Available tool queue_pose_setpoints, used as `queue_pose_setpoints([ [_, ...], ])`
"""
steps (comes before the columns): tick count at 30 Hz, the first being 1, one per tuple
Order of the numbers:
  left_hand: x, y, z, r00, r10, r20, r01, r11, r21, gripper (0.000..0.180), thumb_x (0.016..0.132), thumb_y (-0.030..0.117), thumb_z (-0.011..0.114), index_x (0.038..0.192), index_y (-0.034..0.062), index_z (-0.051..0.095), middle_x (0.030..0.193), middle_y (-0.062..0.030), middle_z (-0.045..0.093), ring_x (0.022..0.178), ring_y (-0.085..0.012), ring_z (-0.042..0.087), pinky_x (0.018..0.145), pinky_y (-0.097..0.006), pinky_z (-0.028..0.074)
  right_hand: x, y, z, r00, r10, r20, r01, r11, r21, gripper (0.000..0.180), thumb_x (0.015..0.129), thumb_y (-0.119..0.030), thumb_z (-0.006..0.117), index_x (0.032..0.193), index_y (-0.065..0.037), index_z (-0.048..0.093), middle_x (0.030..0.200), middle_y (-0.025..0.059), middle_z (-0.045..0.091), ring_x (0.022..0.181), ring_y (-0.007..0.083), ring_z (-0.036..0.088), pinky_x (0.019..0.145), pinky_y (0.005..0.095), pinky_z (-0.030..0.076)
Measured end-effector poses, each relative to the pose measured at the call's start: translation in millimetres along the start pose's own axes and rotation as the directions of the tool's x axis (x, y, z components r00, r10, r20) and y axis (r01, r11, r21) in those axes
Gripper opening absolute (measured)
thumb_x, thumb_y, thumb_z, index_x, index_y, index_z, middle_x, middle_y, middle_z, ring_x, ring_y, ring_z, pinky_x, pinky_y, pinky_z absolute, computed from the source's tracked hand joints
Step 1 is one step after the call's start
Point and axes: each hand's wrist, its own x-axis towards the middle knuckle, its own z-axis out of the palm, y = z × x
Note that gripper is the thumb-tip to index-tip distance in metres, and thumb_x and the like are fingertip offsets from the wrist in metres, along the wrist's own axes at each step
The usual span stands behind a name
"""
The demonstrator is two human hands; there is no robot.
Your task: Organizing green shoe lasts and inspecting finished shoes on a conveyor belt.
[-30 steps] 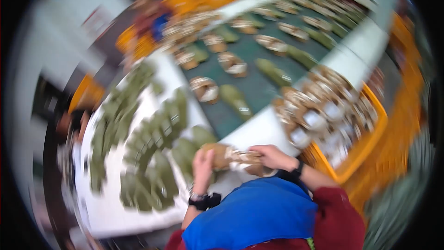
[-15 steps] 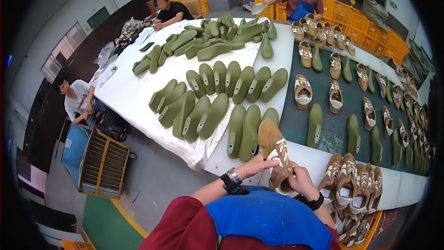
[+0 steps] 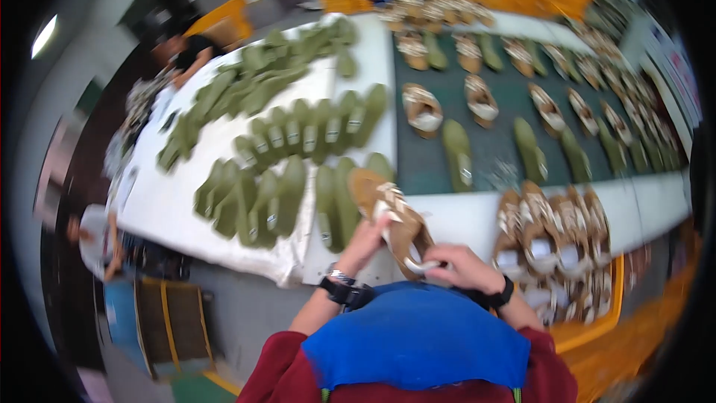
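A tan sneaker with white laces is held between my two hands, above the table's near edge. Its toe points away and to the left, its heel toward my blue apron. My left hand is closed around the side of the shoe. At the heel end, my right hand grips the edge of the shoe opening with its fingers. Just left of the shoe stand green shoe lasts. A row of similar sneakers stands right of my right hand. The frame is somewhat blurred.
More green lasts are piled on the white cloth. Sneakers and lasts alternate on the dark green mat. An orange crate holding shoes is below right. A blue-sided cart stands lower left. Other people sit around the table.
My view has swung right, so the table appears shifted left. My right hand has moved to the rim of the heel. The far person's outstretched arm is drawn in.
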Motion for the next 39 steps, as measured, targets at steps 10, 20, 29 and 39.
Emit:
queue_pose_setpoints([
  [10,26,-41,-83,0.680,0.733,0.023,0.034,-0.063,0.997,0.048,0.082,0.032,0.058,0.118,0.0017,0.050,0.113,-0.0154,0.055,0.112,-0.0307,0.046,0.100,-0.048,0.027,-67,76,7,0.883,0.446,-0.144,-0.440,0.682,-0.584,0.012,0.067,-0.017,0.063,0.075,-0.008,0.064,0.070,0.0145,0.062,0.072,0.0324,0.062,0.063,0.0426,0.049],
  [20,37,-35,-62,0.743,0.669,0.004,-0.015,0.011,1.000,0.043,0.086,0.027,0.052,0.118,-0.0007,0.051,0.115,-0.0164,0.056,0.110,-0.0306,0.048,0.102,-0.046,0.024,-74,78,0,0.837,0.499,-0.223,-0.532,0.649,-0.544,0.019,0.065,-0.018,0.065,0.082,-0.010,0.065,0.071,0.0143,0.062,0.069,0.0329,0.062,0.059,0.0433,0.049],
  [29,21,-18,-34,0.635,0.763,0.118,-0.043,-0.118,0.992,0.028,0.089,0.017,0.051,0.112,0.0013,0.057,0.109,-0.0136,0.059,0.102,-0.0295,0.055,0.097,-0.036,0.036,-67,115,39,0.867,0.365,-0.339,-0.496,0.701,-0.513,0.011,0.057,-0.013,0.065,0.065,-0.007,0.062,0.064,0.0122,0.061,0.065,0.0311,0.062,0.053,0.0414,0.048],
  [39,102,-18,10,0.604,0.751,0.267,-0.346,-0.054,0.937,0.031,0.089,0.019,0.051,0.113,-0.0008,0.056,0.111,-0.0172,0.058,0.103,-0.0319,0.054,0.097,-0.037,0.036,-64,100,22,0.821,0.494,-0.286,-0.570,0.697,-0.435,0.025,0.051,-0.012,0.070,0.075,-0.011,0.065,0.071,0.0104,0.064,0.070,0.0323,0.062,0.058,0.0418,0.048],
])
